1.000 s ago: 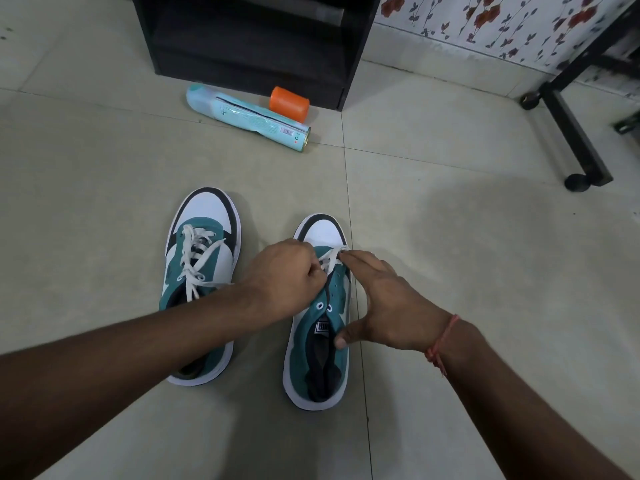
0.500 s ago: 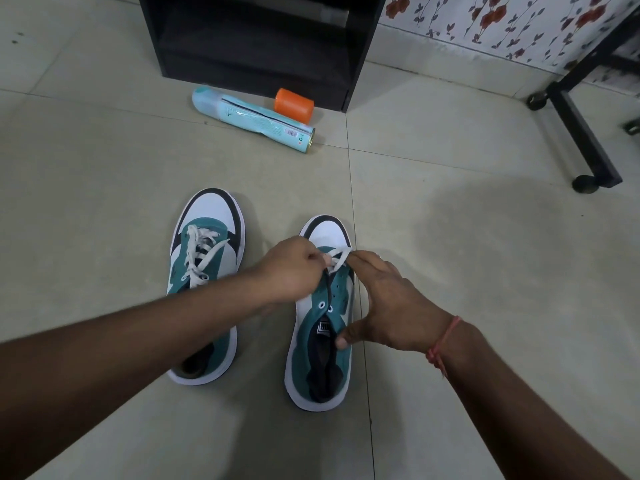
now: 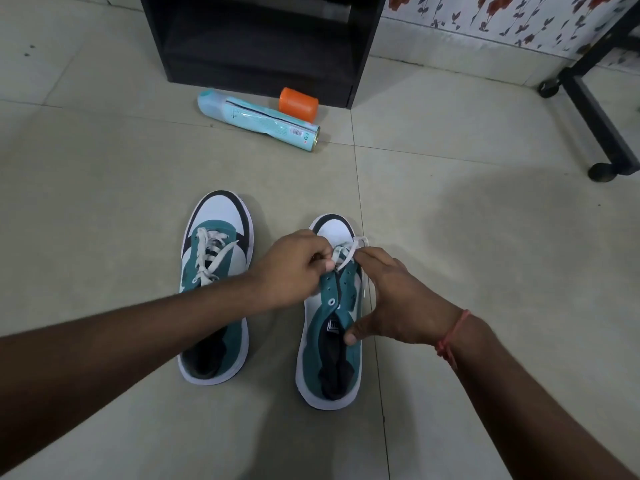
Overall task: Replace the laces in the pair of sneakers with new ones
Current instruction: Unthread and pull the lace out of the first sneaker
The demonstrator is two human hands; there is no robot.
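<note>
Two teal, white and black sneakers stand side by side on the tiled floor, toes pointing away from me. The left sneaker [image 3: 216,271] carries a loose white lace across its upper eyelets. On the right sneaker [image 3: 332,341] only a short stretch of white lace [image 3: 348,252] remains near the toe, and the lower eyelets are bare. My left hand [image 3: 294,265] pinches that lace at the toe end. My right hand [image 3: 391,299] rests on the right side of the same shoe, its fingertips at the lace and its thumb on the collar.
A pale blue spray can [image 3: 258,121] lies on its side ahead, with an orange cap [image 3: 298,103] behind it. A black cabinet [image 3: 263,43] stands at the back. A black wheeled frame [image 3: 595,112] stands to the right. Open floor surrounds the shoes.
My left hand has drawn back a little from the toe with the lace, so more lace shows between my hands. My right hand keeps its place on the shoe.
</note>
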